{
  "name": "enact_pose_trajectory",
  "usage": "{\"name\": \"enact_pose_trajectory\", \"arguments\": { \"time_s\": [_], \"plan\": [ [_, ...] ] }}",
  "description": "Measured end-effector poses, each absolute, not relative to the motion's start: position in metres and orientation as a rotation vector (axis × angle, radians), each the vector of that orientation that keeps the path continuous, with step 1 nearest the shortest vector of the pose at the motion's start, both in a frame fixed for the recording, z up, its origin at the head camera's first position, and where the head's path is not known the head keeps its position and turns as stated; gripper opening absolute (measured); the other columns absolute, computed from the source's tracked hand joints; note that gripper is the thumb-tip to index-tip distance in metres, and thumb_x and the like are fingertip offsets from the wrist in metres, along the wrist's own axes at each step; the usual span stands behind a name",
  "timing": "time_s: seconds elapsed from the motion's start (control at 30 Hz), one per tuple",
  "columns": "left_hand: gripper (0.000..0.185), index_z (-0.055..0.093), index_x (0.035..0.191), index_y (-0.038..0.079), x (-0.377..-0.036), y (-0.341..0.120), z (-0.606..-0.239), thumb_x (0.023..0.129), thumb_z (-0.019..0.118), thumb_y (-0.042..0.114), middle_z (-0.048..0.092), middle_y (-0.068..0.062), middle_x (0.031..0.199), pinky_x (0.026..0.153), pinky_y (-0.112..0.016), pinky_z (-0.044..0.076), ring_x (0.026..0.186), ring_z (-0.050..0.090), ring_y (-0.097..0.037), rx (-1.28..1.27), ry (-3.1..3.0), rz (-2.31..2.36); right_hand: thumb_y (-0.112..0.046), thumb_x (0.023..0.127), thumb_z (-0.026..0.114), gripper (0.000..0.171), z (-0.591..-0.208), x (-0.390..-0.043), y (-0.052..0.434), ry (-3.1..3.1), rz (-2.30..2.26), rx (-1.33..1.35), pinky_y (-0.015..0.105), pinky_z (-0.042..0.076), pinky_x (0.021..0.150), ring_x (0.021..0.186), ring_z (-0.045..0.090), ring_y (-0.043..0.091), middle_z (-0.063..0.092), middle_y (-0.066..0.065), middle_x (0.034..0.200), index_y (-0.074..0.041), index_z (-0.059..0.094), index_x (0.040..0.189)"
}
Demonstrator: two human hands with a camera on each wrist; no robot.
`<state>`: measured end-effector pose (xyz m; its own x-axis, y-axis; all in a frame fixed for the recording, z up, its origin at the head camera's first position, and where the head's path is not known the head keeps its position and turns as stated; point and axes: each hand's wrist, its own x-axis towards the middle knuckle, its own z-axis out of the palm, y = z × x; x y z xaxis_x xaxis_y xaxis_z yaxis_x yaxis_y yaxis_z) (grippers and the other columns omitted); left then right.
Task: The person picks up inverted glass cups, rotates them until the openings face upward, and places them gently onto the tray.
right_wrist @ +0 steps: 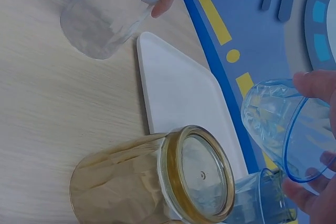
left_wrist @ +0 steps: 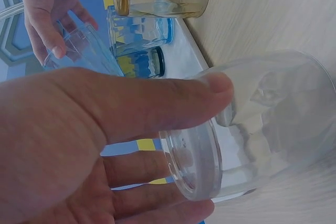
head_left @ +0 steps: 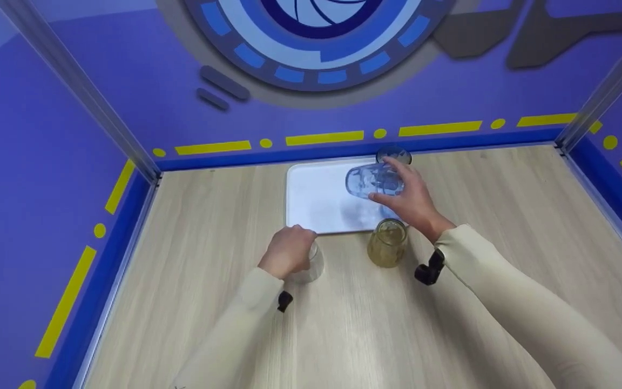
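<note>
My left hand [head_left: 288, 251] grips the top end of a clear glass [head_left: 312, 265] that stands on the wooden table, thumb and fingers curled round its thick rim [left_wrist: 194, 156]. My right hand [head_left: 411, 197] holds a pale blue glass [head_left: 373, 181] tilted on its side in the air over a white tray [head_left: 316, 205]. In the right wrist view the fingertips [right_wrist: 315, 85] pinch that blue glass [right_wrist: 283, 124]. An amber glass [head_left: 387, 243] stands on the table just in front of the tray, under my right wrist.
Another blue glass [head_left: 393, 155] stands at the tray's back right corner, also seen from the wrist [right_wrist: 262, 203]. Blue walls with yellow dashes [head_left: 322, 138] close the table at the back and both sides. Bare wooden tabletop [head_left: 343, 335] lies near me.
</note>
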<state>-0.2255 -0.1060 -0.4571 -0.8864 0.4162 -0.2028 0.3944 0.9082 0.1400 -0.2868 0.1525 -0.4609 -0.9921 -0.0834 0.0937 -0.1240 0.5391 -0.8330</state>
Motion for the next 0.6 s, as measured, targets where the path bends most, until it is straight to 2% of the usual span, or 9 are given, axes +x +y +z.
{"name": "enact_pose_trajectory", "arguments": {
  "time_s": [0.43,0.6],
  "plan": [
    [0.036,0.070,0.102,0.006,-0.2257,-0.1057,-0.4602,0.068,0.081,0.002,0.072,-0.011,0.093,0.073,-0.042,0.057,0.084,0.066,-0.026,0.616,2.861,0.115,-0.030,0.080,0.079,0.081,-0.4593,-0.2943,0.1471,-2.747,1.444,0.180,0.051,0.037,0.109,0.133,0.039,0.030,0.035,0.011,0.150,-0.024,0.036,0.149],
    [0.035,0.070,0.103,0.007,-0.2258,-0.1053,-0.4607,0.070,0.081,0.004,0.072,-0.011,0.094,0.075,-0.042,0.057,0.086,0.066,-0.026,0.607,2.861,0.118,-0.031,0.079,0.080,0.081,-0.4577,-0.2969,0.1447,-2.771,1.438,0.144,0.051,0.036,0.111,0.133,0.039,0.029,0.033,0.010,0.152,-0.026,0.037,0.148]
  ]
}}
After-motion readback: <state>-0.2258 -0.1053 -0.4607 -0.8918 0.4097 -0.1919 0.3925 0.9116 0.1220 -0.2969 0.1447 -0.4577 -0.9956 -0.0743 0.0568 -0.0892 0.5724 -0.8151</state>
